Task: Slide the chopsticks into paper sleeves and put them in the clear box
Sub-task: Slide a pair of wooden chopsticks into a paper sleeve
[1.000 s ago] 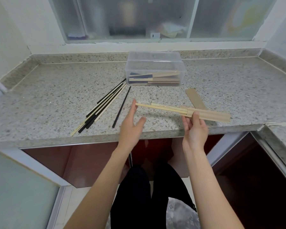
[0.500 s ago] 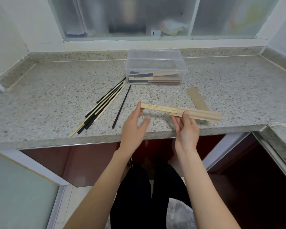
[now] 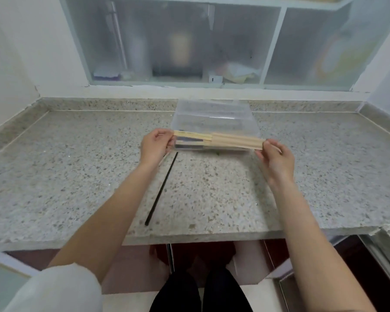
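Sleeved light-wood chopsticks (image 3: 193, 136) held level over front rim of clear box (image 3: 214, 122), just above the opening. Left hand (image 3: 154, 146) pinching bare wood end, right hand (image 3: 276, 158) pinching closed end of paper sleeve (image 3: 236, 140).

Risks: sleeve only part-way on, could slip off on release; pair about as long as box, could catch on end walls and bridge the rim. Sleeved pairs already inside, less depth.

Room: open counter (image 3: 77, 165) left and right, wall ledge close behind box. Loose black chopstick (image 3: 161, 189) under left forearm, easy to knock.
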{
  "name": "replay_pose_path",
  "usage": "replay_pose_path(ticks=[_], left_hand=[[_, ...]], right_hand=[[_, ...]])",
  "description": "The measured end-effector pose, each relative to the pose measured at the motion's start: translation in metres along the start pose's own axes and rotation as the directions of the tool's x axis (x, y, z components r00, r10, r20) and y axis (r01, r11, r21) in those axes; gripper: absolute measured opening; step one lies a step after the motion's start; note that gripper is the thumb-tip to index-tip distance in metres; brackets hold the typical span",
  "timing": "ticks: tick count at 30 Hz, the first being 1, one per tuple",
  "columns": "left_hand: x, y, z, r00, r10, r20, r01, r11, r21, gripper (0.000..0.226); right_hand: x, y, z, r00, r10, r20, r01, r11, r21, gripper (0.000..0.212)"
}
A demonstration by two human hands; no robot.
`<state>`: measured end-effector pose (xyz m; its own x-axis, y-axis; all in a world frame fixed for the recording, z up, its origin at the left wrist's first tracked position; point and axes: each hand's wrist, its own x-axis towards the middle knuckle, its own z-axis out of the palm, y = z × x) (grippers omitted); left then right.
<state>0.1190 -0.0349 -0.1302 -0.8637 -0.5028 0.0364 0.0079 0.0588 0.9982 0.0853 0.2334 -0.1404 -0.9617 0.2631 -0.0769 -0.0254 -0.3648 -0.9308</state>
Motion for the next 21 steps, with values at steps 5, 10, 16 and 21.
replay_pose_path(ticks=[5, 10, 16, 21], left_hand=[[0.052, -0.003, 0.016, 0.942, 0.326, 0.077, -0.284, 0.657, 0.698, 0.031], [0.078, -0.02, 0.024, 0.864, 0.413, 0.287, -0.397, 0.208, 0.894, 0.047], [0.067, -0.025, 0.011, 0.797, 0.507, 0.33, -0.515, 0.284, 0.809, 0.048], [0.01, -0.023, -0.012, 0.844, 0.453, 0.287, -0.514, 0.532, 0.673, 0.019]], right_hand=[[0.065, -0.011, 0.03, 0.975, -0.221, -0.006, 0.203, 0.904, -0.375, 0.005], [0.096, -0.016, 0.041, 0.917, -0.345, 0.199, 0.342, 0.428, -0.837, 0.023], [0.084, -0.014, 0.032, 0.9, -0.284, 0.331, 0.428, 0.426, -0.797, 0.035], [0.024, -0.003, -0.014, 0.881, -0.321, 0.347, 0.465, 0.46, -0.756, 0.022]])
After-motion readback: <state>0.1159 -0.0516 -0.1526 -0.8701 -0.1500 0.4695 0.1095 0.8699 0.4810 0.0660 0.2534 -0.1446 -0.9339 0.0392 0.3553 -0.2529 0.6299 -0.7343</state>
